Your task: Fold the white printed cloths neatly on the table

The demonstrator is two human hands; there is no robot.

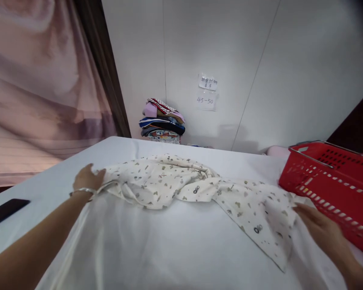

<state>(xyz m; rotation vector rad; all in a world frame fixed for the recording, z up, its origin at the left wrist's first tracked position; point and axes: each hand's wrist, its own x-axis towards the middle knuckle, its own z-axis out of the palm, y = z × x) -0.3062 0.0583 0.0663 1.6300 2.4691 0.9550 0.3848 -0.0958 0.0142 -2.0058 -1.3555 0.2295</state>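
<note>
A cream cloth [157, 181] printed with small brown and grey figures stretches across the white table, bunched and twisted near its middle. Its exact kind does not show. My left hand [89, 179], with a bracelet at the wrist, is closed on the cloth's left end. At the right end, my right hand [320, 229] grips the edge, its fingertips partly hidden by the fabric. A pointed flap of the cloth hangs toward me on the right side.
A red plastic basket [326, 177] with a metal handle stands at the right. A dark phone [7, 210] lies at the table's left edge. Folded clothes [163, 121] are stacked beyond the white table [121, 149], by a wall with paper notes [207, 92]. A pink curtain [39, 92] hangs left.
</note>
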